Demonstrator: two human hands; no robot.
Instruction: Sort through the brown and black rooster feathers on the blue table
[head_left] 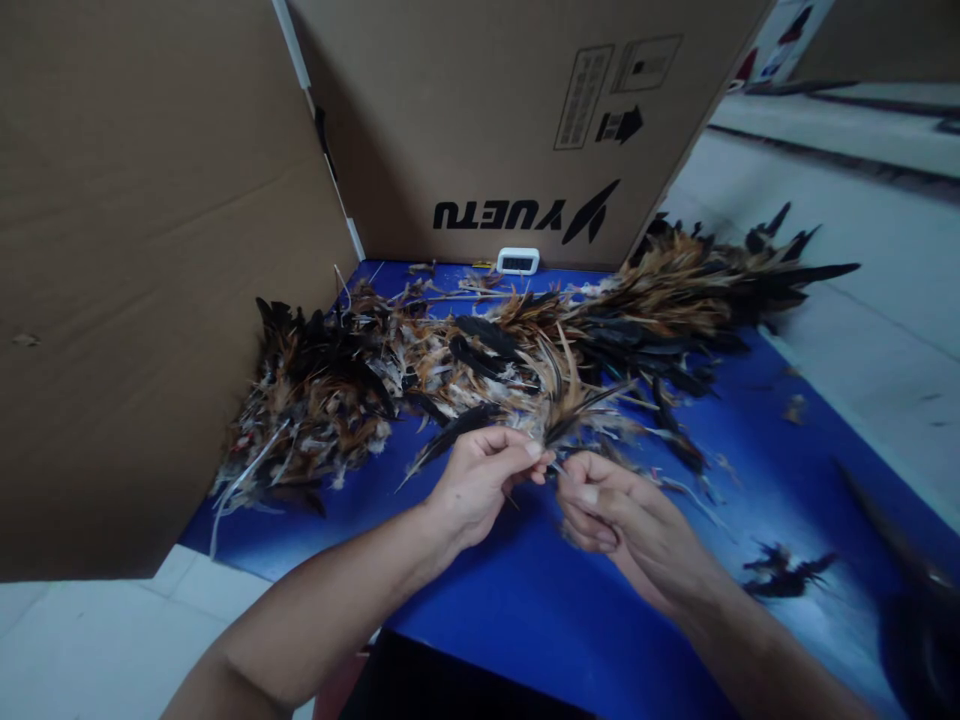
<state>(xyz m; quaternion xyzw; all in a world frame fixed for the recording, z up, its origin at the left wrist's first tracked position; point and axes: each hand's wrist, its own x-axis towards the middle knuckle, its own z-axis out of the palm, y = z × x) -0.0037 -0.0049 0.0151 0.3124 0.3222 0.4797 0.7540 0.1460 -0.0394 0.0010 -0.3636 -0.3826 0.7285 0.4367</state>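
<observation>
Covering the blue surface [525, 600], walled by two cardboard boxes [150, 250], feathers lie in two heaps, one left [315, 390] and one right [675, 290] of the white timer [517, 261]. Below the timer, the left hand [480, 480] pinches one feather bundle [559, 395]; the right hand [615, 515], fingers curled, touches its stems.

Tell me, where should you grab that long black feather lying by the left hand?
Probably by its bare quill end. The long black feather lies slanted on the blue table, its thicker end up near the left hand, its thin tip pointing down-left. Pinch the stem from above near that hand; the soft vane would bend.
</observation>
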